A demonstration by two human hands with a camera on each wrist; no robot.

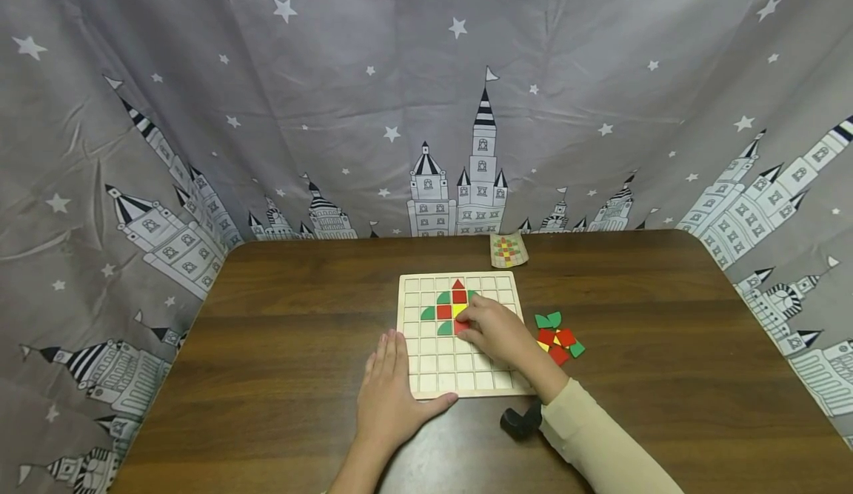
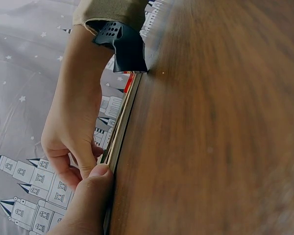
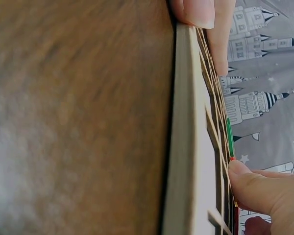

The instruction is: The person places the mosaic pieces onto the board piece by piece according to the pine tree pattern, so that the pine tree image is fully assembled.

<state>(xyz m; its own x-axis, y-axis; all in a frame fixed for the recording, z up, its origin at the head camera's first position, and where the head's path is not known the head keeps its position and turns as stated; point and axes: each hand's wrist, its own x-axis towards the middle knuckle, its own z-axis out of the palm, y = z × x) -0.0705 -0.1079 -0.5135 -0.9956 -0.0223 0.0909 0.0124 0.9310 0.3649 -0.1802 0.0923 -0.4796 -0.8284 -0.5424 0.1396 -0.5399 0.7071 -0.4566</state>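
Observation:
A pale wooden grid board (image 1: pixel 429 366) lies on the table, bearing red, green and yellow tiles in its upper middle squares. My right hand (image 1: pixel 496 331) reaches over it from the right, thumb and fingers pinching a red tile (image 1: pixel 460 326) just below a yellow tile (image 1: pixel 459 309). That hand partly covers a green tile (image 1: pixel 472 295). Along the board's left edge rests my left hand (image 1: pixel 388 398), its fingers straight and its thumb against the front edge. In the left wrist view, the left thumb (image 2: pixel 95 188) sits right at the board's rim.
Loose red, green and yellow tiles (image 1: pixel 558 355) lie in a cluster right of the board. A small pattern card (image 1: pixel 509 261) lies behind it, near the table's back edge. A black wrist strap piece (image 1: pixel 520 423) shows under the right sleeve (image 1: pixel 593 435). A grey castle-print curtain (image 1: pixel 333 94) hangs behind.

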